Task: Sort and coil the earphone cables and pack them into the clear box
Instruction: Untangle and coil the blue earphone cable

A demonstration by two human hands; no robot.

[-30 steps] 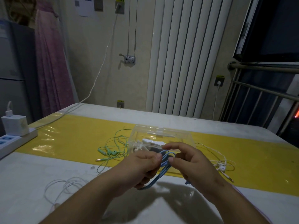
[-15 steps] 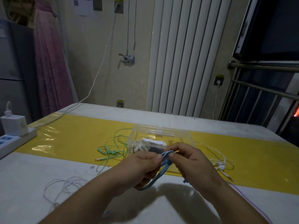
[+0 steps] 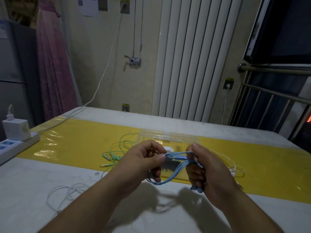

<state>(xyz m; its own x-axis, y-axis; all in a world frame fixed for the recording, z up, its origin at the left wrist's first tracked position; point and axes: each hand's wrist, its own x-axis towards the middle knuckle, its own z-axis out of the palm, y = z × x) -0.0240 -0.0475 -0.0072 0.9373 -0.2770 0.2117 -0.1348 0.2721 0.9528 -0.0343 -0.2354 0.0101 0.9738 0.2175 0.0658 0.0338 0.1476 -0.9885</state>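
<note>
Colours across the bench [image 3: 33,190]: pastels on white and yellow.
The bench is off-white, crossed by a glossy yellow band [image 3: 80,140]. The blue cable [image 3: 176,158] is pale sky blue, the green cable [image 3: 117,148] mint, and the left cable [image 3: 67,190] and right cable [image 3: 235,167] white. The box [image 3: 168,137] is clear. The power strip [image 3: 16,147] is white with blue sockets, its charger [image 3: 16,129] white. Behind stand a pink curtain [image 3: 53,64], a white, vertically ribbed radiator [image 3: 193,56] and a cream wall [image 3: 94,64].

Clear plastic box [image 3: 168,137] on glossy yellow mat [image 3: 75,140].
</note>
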